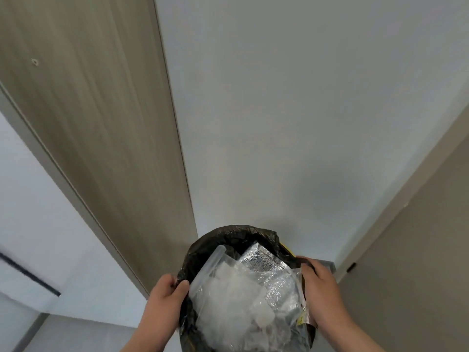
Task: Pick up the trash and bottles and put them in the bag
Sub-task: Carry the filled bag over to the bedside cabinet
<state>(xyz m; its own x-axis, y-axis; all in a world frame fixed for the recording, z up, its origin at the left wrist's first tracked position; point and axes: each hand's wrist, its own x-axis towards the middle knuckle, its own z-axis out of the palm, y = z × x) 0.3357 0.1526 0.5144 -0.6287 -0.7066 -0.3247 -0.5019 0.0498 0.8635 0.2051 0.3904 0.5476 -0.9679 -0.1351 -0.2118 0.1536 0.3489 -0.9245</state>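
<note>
A black plastic trash bag [228,237] is held open in front of me at the bottom middle of the head view. My left hand [165,298] grips its left rim. My right hand [322,290] grips its right rim together with the edge of a silver foil pouch [269,268]. Inside the bag lie crumpled clear plastic wrapping [233,295] and a clear tube-like piece [210,262]. A yellow bit [288,250] shows at the rim behind the foil. No bottle can be made out among the contents.
A wood-grain door [101,123] stands at left and a white wall [291,110] straight ahead. A beige door [418,275] with its frame is at right. A grey ledge [327,265] pokes out behind my right hand.
</note>
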